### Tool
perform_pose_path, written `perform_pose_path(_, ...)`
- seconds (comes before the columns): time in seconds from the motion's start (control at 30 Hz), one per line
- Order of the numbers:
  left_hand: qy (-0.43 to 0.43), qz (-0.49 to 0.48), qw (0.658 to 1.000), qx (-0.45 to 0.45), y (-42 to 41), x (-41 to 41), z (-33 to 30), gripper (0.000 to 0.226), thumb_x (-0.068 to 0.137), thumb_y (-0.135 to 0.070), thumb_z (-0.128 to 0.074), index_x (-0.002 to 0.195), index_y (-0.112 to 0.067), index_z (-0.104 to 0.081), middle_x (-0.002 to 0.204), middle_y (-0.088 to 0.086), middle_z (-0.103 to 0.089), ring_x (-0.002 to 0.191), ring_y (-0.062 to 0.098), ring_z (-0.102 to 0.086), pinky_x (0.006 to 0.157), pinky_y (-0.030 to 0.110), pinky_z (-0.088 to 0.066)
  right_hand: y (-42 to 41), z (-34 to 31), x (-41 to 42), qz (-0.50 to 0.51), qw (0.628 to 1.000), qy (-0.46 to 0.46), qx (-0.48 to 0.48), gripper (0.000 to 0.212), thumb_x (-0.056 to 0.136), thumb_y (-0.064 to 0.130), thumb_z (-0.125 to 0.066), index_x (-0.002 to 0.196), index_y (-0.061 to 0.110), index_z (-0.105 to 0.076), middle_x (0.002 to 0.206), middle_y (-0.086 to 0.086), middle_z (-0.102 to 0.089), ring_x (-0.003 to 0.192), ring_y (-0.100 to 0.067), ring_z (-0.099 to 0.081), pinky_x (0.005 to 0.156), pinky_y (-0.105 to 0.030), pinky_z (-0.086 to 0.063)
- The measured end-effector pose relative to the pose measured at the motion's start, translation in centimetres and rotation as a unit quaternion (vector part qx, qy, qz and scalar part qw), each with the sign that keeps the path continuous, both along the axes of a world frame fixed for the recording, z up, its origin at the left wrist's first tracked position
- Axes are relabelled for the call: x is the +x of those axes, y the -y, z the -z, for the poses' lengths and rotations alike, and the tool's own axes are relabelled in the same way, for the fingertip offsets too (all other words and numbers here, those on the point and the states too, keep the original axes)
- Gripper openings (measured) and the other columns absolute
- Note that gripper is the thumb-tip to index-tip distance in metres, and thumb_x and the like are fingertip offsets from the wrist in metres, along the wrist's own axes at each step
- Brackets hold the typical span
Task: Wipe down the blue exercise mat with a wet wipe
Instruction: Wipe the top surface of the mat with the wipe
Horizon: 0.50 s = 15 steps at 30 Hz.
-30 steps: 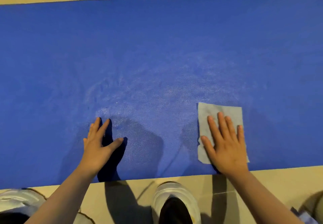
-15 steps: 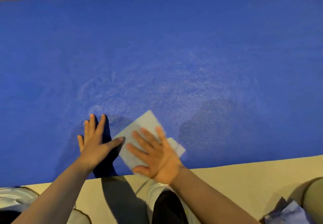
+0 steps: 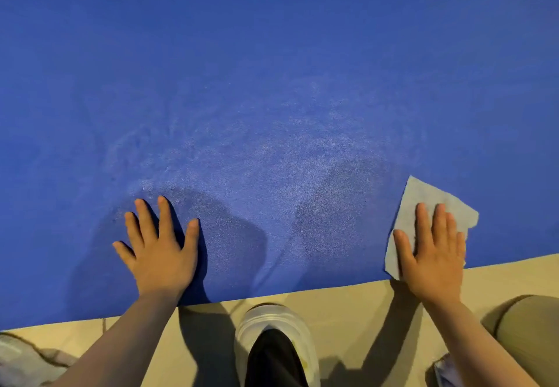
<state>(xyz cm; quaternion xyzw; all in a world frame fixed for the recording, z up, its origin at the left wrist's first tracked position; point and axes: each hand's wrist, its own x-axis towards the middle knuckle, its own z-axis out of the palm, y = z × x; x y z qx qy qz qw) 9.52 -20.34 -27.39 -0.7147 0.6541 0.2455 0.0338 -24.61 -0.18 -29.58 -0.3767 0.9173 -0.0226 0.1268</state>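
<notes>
The blue exercise mat (image 3: 272,54) fills most of the view, lying flat on a beige floor, with a paler damp sheen across its middle. A pale grey wet wipe (image 3: 423,199) lies flat near the mat's near edge at the right. My right hand (image 3: 429,253) presses on the wipe with straight fingers, covering its lower half. My left hand (image 3: 160,250) rests flat on the bare mat at the left, fingers spread, holding nothing.
Beige floor tiles (image 3: 348,320) border the mat's near edge, and a thin strip shows beyond its far edge. A white shoe with a dark trouser leg (image 3: 272,335) stands between my arms. A khaki knee (image 3: 526,335) sits at the lower right.
My right hand has swept the wipe from beside my left hand out to the right along the near edge. My left hand stayed in place on the mat.
</notes>
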Motion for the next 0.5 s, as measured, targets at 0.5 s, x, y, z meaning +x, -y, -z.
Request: perform_pose_path(0.5,-0.052,0.006,0.994,0.091,1.4,1.0,-2.2,0.06,0.101,-0.05,-0.029,0.156,-0.033,-0.016,0.166,-0.005,0.008,0.152,0.018,0.01,0.119,0.052,0.004,21.9,2.5,9.8,-0.324,0.939,0.007,-0.114,0.06,0.094,0.056,-0.035,0.143,0.026,-0.05,0.152,-0.006,-0.042,0.139,-0.028,-0.041,0.113,-0.051,-0.015)
